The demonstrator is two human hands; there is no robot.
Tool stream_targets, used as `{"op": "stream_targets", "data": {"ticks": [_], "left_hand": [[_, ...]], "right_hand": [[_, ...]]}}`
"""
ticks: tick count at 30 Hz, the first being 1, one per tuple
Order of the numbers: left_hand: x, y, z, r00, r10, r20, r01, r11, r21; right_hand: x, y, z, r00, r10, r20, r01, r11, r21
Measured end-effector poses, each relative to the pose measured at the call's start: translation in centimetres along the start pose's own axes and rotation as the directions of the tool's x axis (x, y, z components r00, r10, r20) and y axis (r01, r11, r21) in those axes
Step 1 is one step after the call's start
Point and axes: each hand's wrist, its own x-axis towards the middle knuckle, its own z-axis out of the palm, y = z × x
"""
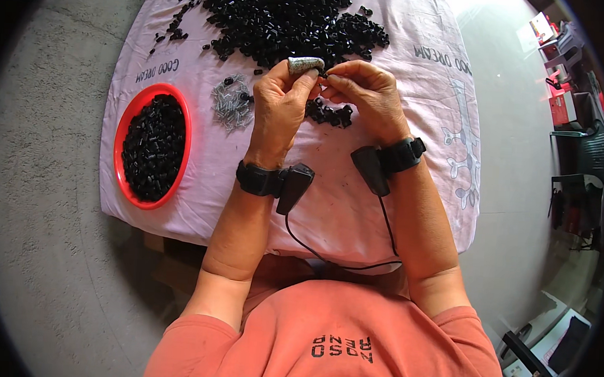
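My left hand (pixel 279 102) and my right hand (pixel 373 100) meet above the table with fingertips pinched close together. A grey knitted cover wraps a finger (pixel 304 65) of the left hand. Between the fingertips shows a small black plastic piece (pixel 323 73), mostly hidden; what else the right fingers pinch is too small to tell. Just beneath the hands lies a small cluster of black plastic pieces (pixel 333 115). Beside my left hand is a loose heap of thin clear pieces (pixel 231 108), a few black ones among them. A large pile of black plastic pieces (pixel 283 20) spreads beyond both hands.
A red bowl (pixel 187 138) full of black pieces stands at the table's left edge. Pale pink printed cloth (pixel 438 189) covers the table. Both wrists wear black straps with boxes, joined by a cable (pixel 312 252). Chairs (pixel 588 142) and red boxes stand far right.
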Motion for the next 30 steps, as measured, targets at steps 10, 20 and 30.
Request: {"op": "stream_targets", "data": {"ticks": [10, 20, 30], "left_hand": [[-0.14, 0.23, -0.23, 0.999, 0.026, 0.027, -0.029, 0.992, 0.127], [-0.18, 0.29, 0.14, 0.998, 0.055, 0.001, -0.055, 0.992, 0.117], [-0.18, 0.18, 0.23, 0.998, 0.069, -0.003, -0.067, 0.988, 0.138]], "right_hand": [[-0.04, -0.31, -0.03, 1.000, 0.008, 0.001, -0.008, 1.000, -0.030], [-0.07, -0.15, -0.15, 0.998, 0.058, -0.008, -0.058, 0.997, 0.059], [-0.16, -0.03, -0.32, 0.998, 0.063, -0.007, -0.062, 0.994, 0.090]]}}
